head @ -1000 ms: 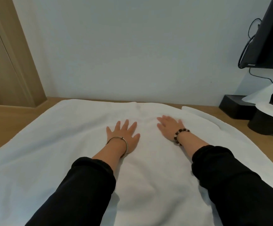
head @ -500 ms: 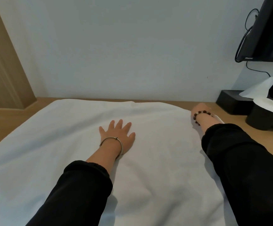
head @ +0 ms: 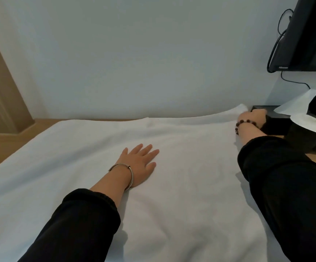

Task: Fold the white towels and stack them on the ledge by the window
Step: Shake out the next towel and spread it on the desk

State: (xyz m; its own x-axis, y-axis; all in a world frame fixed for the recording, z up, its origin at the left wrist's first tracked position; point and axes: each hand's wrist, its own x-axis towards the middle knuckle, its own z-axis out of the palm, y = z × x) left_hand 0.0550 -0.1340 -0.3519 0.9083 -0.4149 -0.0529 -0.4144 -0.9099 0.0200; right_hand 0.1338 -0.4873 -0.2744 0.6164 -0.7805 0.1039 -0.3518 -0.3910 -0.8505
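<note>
A large white towel [head: 181, 176] lies spread flat over the wooden surface and fills most of the view. My left hand [head: 139, 163] rests palm down on its middle, fingers apart, a metal bangle on the wrist. My right hand [head: 251, 120], with a bead bracelet, is at the towel's far right corner by the wall, fingers closed on the raised corner of the cloth [head: 242, 108].
A black tissue box [head: 278, 114] with white tissue sticking out and a dark round bin [head: 304, 137] with a white liner stand at the right. A black screen [head: 308, 35] with cables hangs above them. A wooden panel [head: 0, 91] rises at the left.
My right hand has slid from the towel's middle out to its far right corner and closed on it. The left hand has stayed flat in place.
</note>
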